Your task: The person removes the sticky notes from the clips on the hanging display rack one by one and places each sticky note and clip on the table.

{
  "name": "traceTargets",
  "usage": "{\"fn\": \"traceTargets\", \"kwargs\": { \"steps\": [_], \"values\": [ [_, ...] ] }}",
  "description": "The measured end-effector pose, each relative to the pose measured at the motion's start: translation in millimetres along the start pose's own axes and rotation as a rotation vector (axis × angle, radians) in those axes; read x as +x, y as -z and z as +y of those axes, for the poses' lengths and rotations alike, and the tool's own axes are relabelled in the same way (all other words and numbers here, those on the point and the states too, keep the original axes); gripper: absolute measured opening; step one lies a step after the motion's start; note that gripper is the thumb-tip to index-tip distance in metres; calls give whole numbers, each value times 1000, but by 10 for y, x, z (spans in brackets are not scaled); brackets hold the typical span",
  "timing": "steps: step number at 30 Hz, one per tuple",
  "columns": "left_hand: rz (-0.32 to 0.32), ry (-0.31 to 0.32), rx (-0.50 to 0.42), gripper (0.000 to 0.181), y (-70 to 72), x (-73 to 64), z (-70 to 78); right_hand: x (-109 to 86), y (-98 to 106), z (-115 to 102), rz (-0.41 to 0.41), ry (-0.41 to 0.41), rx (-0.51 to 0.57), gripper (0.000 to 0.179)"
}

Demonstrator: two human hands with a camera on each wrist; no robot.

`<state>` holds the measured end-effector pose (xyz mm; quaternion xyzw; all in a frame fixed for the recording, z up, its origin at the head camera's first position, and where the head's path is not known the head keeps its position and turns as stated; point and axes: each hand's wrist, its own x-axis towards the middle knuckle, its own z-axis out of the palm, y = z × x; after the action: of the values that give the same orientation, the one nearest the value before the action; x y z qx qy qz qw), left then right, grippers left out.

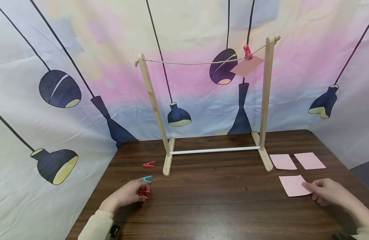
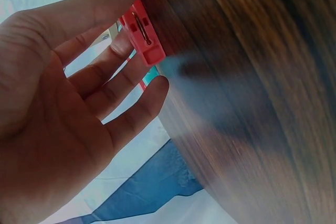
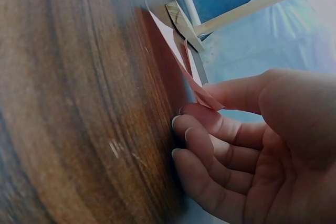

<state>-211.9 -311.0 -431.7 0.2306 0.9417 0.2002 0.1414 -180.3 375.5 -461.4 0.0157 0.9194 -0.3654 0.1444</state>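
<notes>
My left hand, at the table's left side, pinches a red clothespin between thumb and fingers. Just beyond that hand lies a blue clothespin, and farther back another red clothespin. On the right, my right hand grips the near right corner of a pink paper square with thumb and forefinger. That held corner bends up from the tabletop in the right wrist view. Two more pink paper squares lie flat behind it, side by side.
A wooden frame stands at the back, with a string tied between its posts and a white rod low down. Near the right post, a red clothespin holds a pink paper on the string. A printed cloth hangs behind.
</notes>
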Motion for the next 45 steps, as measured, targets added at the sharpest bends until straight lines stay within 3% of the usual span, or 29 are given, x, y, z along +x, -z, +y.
{"fn": "traceTargets", "kwargs": {
  "steps": [16, 26, 45],
  "values": [
    [-10, 26, -15, 29, 23, -1, 0, 11, -39, 0, 42, -46, -99, 50],
    [4, 0, 6, 30, 19, -1, -16, 16, -9, -59, 47, -91, -135, 56],
    [10, -19, 35, 28, 3, 3, -25, 13, 6, -80, 75, -87, -180, 54]
  ]
}}
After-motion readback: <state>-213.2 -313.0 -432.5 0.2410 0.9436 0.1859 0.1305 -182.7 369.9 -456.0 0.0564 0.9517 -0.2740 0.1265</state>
